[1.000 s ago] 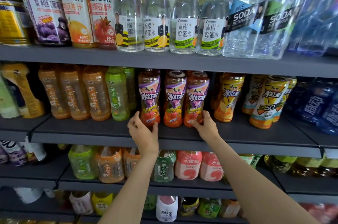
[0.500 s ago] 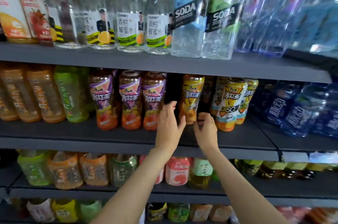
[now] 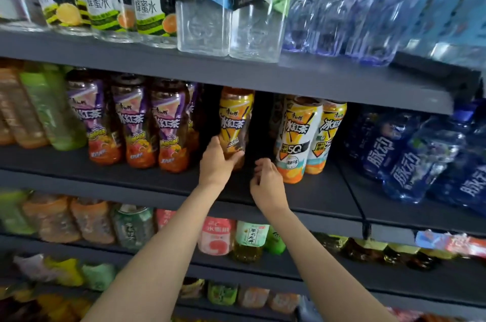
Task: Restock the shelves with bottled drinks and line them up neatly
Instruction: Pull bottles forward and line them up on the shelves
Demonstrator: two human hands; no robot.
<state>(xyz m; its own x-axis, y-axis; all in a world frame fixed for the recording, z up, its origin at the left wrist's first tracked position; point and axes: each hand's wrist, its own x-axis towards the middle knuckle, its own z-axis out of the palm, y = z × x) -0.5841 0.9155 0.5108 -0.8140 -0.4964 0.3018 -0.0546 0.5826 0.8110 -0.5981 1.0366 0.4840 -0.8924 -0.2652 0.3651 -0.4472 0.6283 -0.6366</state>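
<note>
A yellow-labelled iced tea bottle (image 3: 234, 124) stands on the middle shelf (image 3: 302, 198), set back from the front edge, its long axis near vertical with the cap end up under the shelf above and its label facing the near side. It stands alone in a dark gap: three purple-labelled tea bottles (image 3: 131, 124) line up to its left, and two white-and-yellow bottles (image 3: 302, 137) stand to its right, apart from it.

The left hand (image 3: 217, 163) reaches up and forward from the near side, forearm rising steeply, and its grip is wrapped round the lower part of the yellow bottle, thumb on the right of the base and the back of the hand toward the camera. The right hand (image 3: 267, 184) is raised beside it, just in front of the nearer white-and-yellow bottle, fingers loosely curled and grasping nothing; whether its fingertips touch that bottle cannot be told.

Clear soda bottles (image 3: 228, 13) stand on the shelf above, and blue bottles (image 3: 420, 158) fill the far right.
</note>
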